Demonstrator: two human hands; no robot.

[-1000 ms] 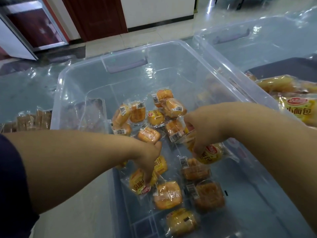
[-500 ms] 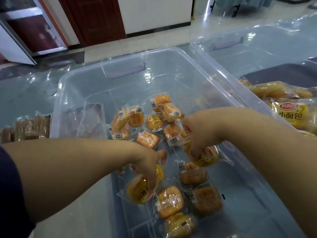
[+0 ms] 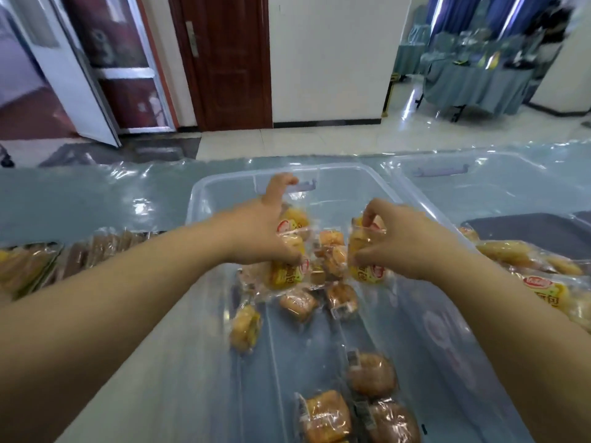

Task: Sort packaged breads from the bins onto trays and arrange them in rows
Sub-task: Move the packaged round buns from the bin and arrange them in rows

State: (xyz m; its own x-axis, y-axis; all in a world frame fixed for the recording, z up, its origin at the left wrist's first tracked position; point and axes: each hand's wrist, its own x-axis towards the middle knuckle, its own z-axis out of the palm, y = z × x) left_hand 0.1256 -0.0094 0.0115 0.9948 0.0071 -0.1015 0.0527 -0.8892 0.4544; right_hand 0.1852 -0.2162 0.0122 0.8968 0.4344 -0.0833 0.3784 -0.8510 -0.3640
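My left hand grips a bunch of bread packets above the clear bin, fingers curled round them and thumb raised. My right hand pinches 1 yellow packet just beside them. Loose packets lie on the bin floor below. Another bin stands to the right.

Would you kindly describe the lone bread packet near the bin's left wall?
Find the big clear bin in the middle. Near its left wall, below the left hand, lies one small yellow packet. It lies alone, between the far heap and three browner buns nearer.
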